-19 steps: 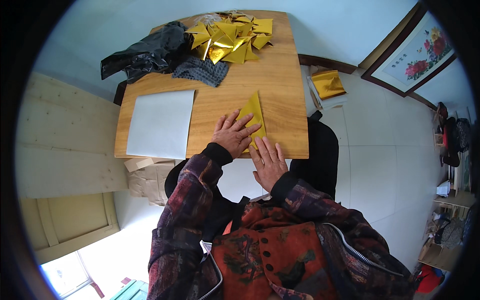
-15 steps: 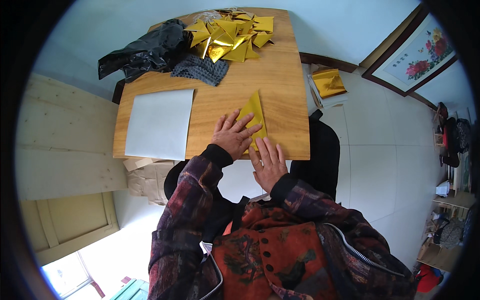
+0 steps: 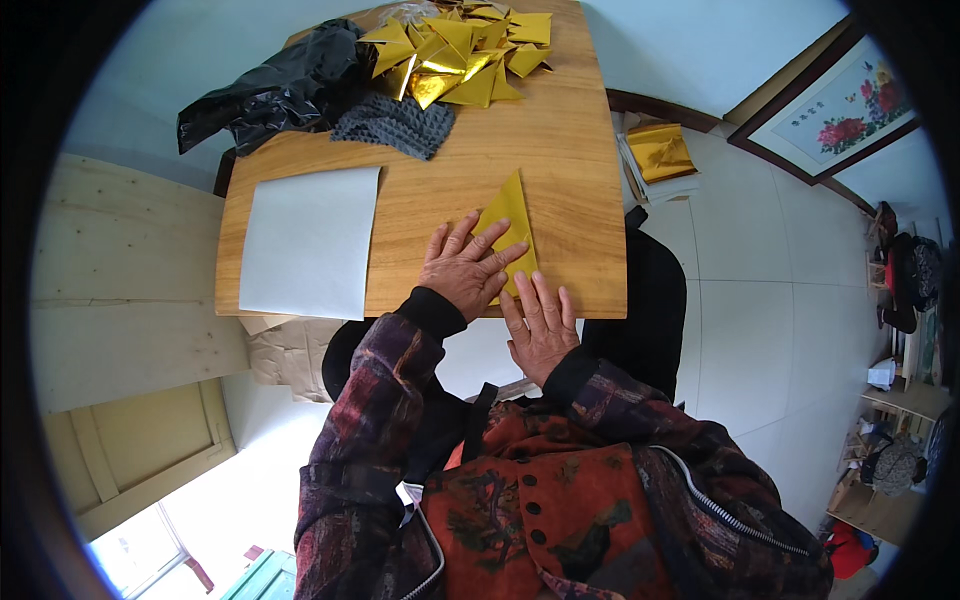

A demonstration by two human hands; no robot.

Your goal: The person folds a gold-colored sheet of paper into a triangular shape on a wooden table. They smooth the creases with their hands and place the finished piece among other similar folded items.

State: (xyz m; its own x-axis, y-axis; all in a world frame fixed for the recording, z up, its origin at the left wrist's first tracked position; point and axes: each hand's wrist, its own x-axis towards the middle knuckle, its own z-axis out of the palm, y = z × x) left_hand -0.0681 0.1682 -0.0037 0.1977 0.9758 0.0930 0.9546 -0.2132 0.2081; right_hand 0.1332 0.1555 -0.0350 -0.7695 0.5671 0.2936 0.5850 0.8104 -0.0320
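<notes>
The fingers (image 3: 470,238) of the left hand (image 3: 462,272) are spread out flat and press on the folded triangular sheet of gold paper (image 3: 510,222); they grip nothing. The fingers of the right hand (image 3: 540,325) also lie open and flat, at the near edge of the table, with the tips touching the lower end of the same gold sheet.

From my screen I see first the rectangular wooden table with a light brown top (image 3: 560,140), which carries everything. On its left part lies a plain white rectangular sheet (image 3: 308,242), well apart from the hands. At the far left corner there is a crumpled black plastic bag (image 3: 275,92), and just beside it a grey knitted cloth (image 3: 397,124). Behind the cloth is a heap of folded gold paper triangles (image 3: 455,55) (I cannot count them). The gold sheet under the hands lies near the front edge, right of the middle, its point towards the far side.
</notes>
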